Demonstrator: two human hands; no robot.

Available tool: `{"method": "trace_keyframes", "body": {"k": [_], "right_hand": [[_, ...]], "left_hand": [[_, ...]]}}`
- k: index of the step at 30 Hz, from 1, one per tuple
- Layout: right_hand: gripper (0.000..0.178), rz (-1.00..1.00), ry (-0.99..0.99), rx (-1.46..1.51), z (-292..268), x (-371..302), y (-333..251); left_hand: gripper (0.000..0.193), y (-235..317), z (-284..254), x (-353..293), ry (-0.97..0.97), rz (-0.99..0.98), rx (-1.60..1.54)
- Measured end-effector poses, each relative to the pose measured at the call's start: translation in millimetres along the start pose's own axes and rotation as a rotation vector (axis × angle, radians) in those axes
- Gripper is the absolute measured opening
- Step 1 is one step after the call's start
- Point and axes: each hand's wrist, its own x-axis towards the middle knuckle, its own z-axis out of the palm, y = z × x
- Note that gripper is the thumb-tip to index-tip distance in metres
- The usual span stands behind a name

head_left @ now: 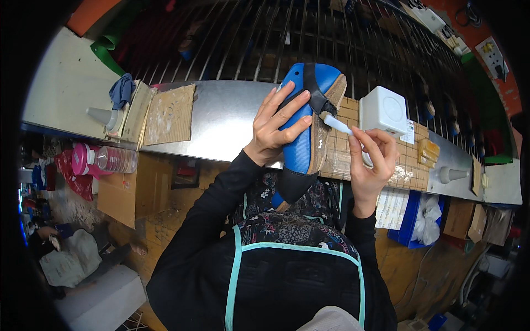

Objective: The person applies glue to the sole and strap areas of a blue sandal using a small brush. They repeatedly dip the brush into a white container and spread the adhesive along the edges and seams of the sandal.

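Note:
A blue and black shoe (pixel 298 151) stands tilted over the front edge of the workbench, its tan sole side turned to the right. My left hand (pixel 276 124) grips it from the left, with the fingers spread across the blue upper. Pinched between the thumb and fingers of my right hand (pixel 374 165) is a brush with a white handle (pixel 338 124). Its tip meets the shoe's side near the black strap, along the sole edge; the bristles are hard to make out. Just beyond my right hand, a white square container (pixel 382 110) rests on a taped, grid-marked board (pixel 353 160).
Metal bars (pixel 265 44) run behind the steel bench top (pixel 221 107). A stained cardboard sheet (pixel 169 115) lies at left, near a grey cone (pixel 102 117). Yellowish blocks (pixel 428 151) and another cone (pixel 452 175) sit at right. A blue crate (pixel 406 234) stands below. Another person (pixel 69 256) is at lower left.

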Motion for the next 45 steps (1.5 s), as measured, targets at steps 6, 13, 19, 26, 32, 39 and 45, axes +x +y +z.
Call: {"method": "trace_keyframes", "body": {"k": [6, 13, 19, 26, 32, 39, 45], "right_hand": [[0.020, -0.021, -0.082, 0.024, -8, 5, 1], [0.018, 0.028, -0.147, 0.096, -14, 5, 2], [0.017, 0.064, -0.179, 0.170, -16, 4, 4], [0.017, 0.115, -0.190, 0.264, -15, 0, 4], [0.017, 0.171, -0.189, 0.339, -13, -4, 1], [0.016, 0.230, -0.152, 0.434, -9, -13, -4], [0.017, 0.215, -0.154, 0.421, -8, -19, -7]], "left_hand": [[0.043, 0, -1, 2, 0.007, 0.004, -0.022], [0.039, -2, 1, 6, 0.027, 0.024, -0.009], [0.038, -4, 1, 9, 0.044, 0.022, 0.000], [0.040, -8, 5, 12, 0.084, 0.024, 0.027], [0.040, -12, 9, 12, 0.126, 0.002, 0.018], [0.042, -15, 13, 9, 0.184, -0.017, 0.024], [0.040, -15, 14, 8, 0.218, -0.043, 0.019]]}}
